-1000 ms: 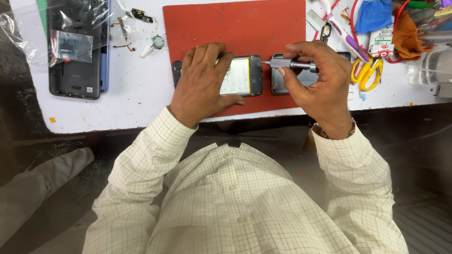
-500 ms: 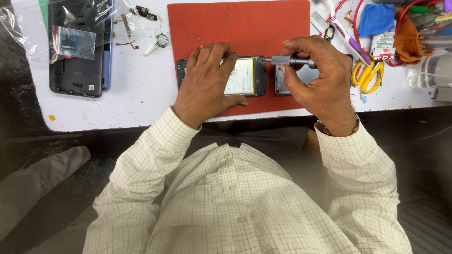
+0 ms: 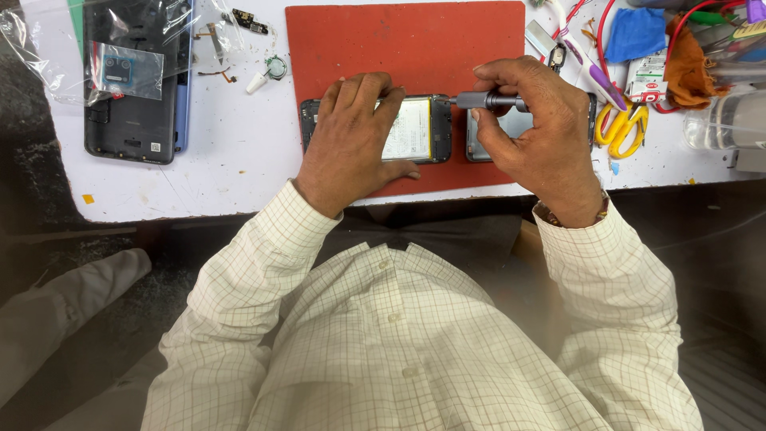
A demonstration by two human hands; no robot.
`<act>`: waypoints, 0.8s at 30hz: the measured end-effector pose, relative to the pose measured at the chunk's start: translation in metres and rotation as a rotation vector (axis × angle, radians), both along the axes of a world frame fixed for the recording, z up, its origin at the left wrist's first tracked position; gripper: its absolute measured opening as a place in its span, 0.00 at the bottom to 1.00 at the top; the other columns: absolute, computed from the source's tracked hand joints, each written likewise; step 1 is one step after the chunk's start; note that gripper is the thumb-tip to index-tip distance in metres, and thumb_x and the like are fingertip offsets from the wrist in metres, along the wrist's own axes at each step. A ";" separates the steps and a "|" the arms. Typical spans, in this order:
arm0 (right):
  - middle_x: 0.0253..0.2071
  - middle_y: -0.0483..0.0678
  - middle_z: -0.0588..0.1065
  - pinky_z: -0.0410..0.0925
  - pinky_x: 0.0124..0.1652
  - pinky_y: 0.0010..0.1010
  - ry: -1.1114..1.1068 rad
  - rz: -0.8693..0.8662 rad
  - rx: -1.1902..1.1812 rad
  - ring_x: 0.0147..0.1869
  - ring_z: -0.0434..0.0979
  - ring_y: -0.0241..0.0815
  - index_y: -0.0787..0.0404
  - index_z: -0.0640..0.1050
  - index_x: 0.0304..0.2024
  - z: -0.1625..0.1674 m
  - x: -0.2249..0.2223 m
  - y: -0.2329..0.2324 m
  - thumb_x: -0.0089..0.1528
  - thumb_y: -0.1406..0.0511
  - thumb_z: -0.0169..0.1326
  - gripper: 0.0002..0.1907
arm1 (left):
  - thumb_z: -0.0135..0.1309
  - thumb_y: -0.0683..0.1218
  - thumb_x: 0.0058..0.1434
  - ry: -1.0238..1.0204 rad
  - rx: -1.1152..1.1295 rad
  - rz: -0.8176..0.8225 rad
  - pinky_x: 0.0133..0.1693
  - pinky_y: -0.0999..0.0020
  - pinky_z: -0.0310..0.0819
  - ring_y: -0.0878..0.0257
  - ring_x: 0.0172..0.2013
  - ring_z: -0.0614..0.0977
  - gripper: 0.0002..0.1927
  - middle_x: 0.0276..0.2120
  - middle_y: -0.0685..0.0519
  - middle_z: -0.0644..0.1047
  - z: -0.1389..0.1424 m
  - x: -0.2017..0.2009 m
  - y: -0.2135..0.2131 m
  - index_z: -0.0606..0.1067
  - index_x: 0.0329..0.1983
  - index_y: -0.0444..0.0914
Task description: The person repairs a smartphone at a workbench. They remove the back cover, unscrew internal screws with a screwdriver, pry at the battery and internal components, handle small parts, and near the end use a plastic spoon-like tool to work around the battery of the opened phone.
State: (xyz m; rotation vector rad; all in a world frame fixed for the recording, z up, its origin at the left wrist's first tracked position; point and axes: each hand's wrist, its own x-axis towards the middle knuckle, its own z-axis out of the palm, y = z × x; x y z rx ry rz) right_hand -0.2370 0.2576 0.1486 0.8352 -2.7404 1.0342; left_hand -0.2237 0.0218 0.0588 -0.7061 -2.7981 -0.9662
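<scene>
Opened smartphone [image 3: 415, 129], light, rigid yet fragile, pinned flat by left hand [image 3: 351, 140]; right hand [image 3: 538, 136] pinching slim grey screwdriver [image 3: 488, 100] at its barrel.

Head view, single camera, looking steeply down from above the wearer.

One view only, so nothing is shared with another. It faces forward and down over the wearer's own chest and shirt [image 3: 399, 335], which fills the lower half; the table [image 3: 239, 160] runs across the top, its near edge about midway up. The far side of the table is cut off by the upper frame edge. Range is close: left hand [image 3: 351, 136] and right hand [image 3: 542, 136] sit near the centre, over the red mat [image 3: 399, 48]. Floor shows dark at both lower sides.
</scene>
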 end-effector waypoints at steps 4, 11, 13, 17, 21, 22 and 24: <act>0.45 0.55 0.79 0.76 0.47 0.31 0.004 0.054 0.119 0.45 0.83 0.46 0.68 0.75 0.55 0.016 -0.009 -0.011 0.65 0.75 0.62 0.16 | 0.76 0.63 0.37 0.010 0.003 -0.003 0.64 0.41 0.60 0.49 0.58 0.68 0.51 0.54 0.47 0.66 0.000 0.000 -0.002 0.72 0.60 0.34; 0.40 0.55 0.77 0.69 0.35 0.42 0.105 0.140 0.405 0.36 0.79 0.54 0.63 0.76 0.48 0.045 -0.030 -0.043 0.66 0.68 0.65 0.12 | 0.76 0.62 0.38 0.032 0.016 -0.001 0.64 0.43 0.61 0.48 0.58 0.69 0.49 0.55 0.48 0.67 0.002 0.002 -0.010 0.72 0.60 0.35; 0.44 0.61 0.75 0.70 0.34 0.41 0.129 0.244 0.319 0.37 0.79 0.55 0.65 0.75 0.46 0.053 -0.032 -0.051 0.58 0.68 0.64 0.16 | 0.76 0.62 0.38 0.038 0.016 -0.001 0.64 0.43 0.61 0.48 0.58 0.69 0.49 0.55 0.47 0.66 0.003 0.002 -0.012 0.72 0.59 0.34; 0.33 0.54 0.77 0.69 0.32 0.42 0.060 0.066 0.511 0.33 0.79 0.52 0.62 0.77 0.43 0.054 -0.031 -0.063 0.66 0.65 0.63 0.09 | 0.76 0.63 0.38 0.030 0.019 -0.003 0.64 0.43 0.60 0.48 0.58 0.69 0.49 0.54 0.47 0.66 0.002 0.002 -0.014 0.72 0.59 0.33; 0.36 0.56 0.77 0.71 0.36 0.43 0.006 0.053 0.492 0.37 0.80 0.53 0.66 0.77 0.48 0.049 -0.032 -0.059 0.63 0.62 0.64 0.17 | 0.76 0.62 0.39 0.014 0.011 -0.007 0.64 0.43 0.60 0.48 0.57 0.69 0.49 0.54 0.47 0.66 0.003 0.003 -0.017 0.72 0.60 0.33; 0.33 0.53 0.77 0.70 0.37 0.44 -0.026 -0.028 0.570 0.36 0.80 0.54 0.66 0.77 0.50 0.047 -0.033 -0.058 0.66 0.57 0.66 0.21 | 0.76 0.62 0.38 0.016 0.009 -0.006 0.64 0.43 0.59 0.48 0.58 0.69 0.49 0.54 0.46 0.66 0.003 0.003 -0.018 0.72 0.59 0.33; 0.41 0.54 0.76 0.72 0.40 0.41 -0.014 0.116 0.395 0.40 0.80 0.53 0.67 0.77 0.49 0.045 -0.032 -0.053 0.66 0.67 0.64 0.13 | 0.76 0.62 0.38 0.023 0.010 -0.006 0.64 0.43 0.59 0.48 0.58 0.68 0.49 0.54 0.46 0.66 0.004 0.001 -0.018 0.72 0.59 0.33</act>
